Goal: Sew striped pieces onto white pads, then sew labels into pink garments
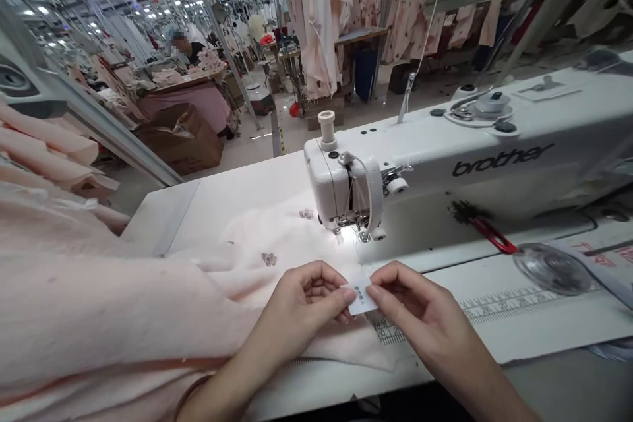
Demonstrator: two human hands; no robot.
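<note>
A small white label [362, 299] with dark print is pinched between both hands, just in front of the sewing machine's needle area. My left hand [309, 300] grips its left edge between thumb and fingers, over the pale pink fabric [198, 303]. On the label's right edge, the thumb and index finger of my right hand [420, 306] are closed. The fabric, printed with small brown motifs, spreads left from beneath the lit head of the white sewing machine [341, 184].
Red-handled tweezers [494, 235] and a clear round dish [551, 268] lie right of the hands. A printed ruler strip [494, 306] runs along the table's front. Pink fabric pieces [44, 151] hang at left. Another person [185, 49] sits far back.
</note>
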